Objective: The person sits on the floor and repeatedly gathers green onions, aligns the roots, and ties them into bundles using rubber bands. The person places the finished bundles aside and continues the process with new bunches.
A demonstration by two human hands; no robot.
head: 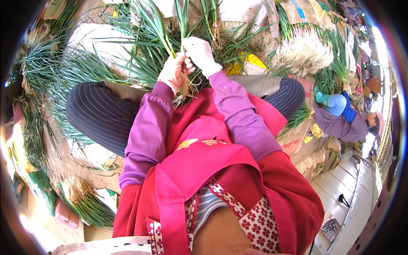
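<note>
My left hand (172,71), in a thin pale glove, is shut on a few green onions (159,30). Their leaves point away from me, and their stringy roots (185,87) hang below the fist over my lap. Touching it, my right hand (200,52), in a whitish glove, pinches another green onion (181,16) at its stalk. The fingertips of both hands meet, so the exact grip between them is partly hidden. Loose green onion leaves (146,57) lie in a heap just beyond my hands.
My crossed legs (98,114) frame the lap. Green onions (83,68) spread at the left; rooted bundles (302,51) lie at the far right. A white sack (95,40) is at the upper left. Another person (341,118) sits at the right, near a tiled floor (331,181).
</note>
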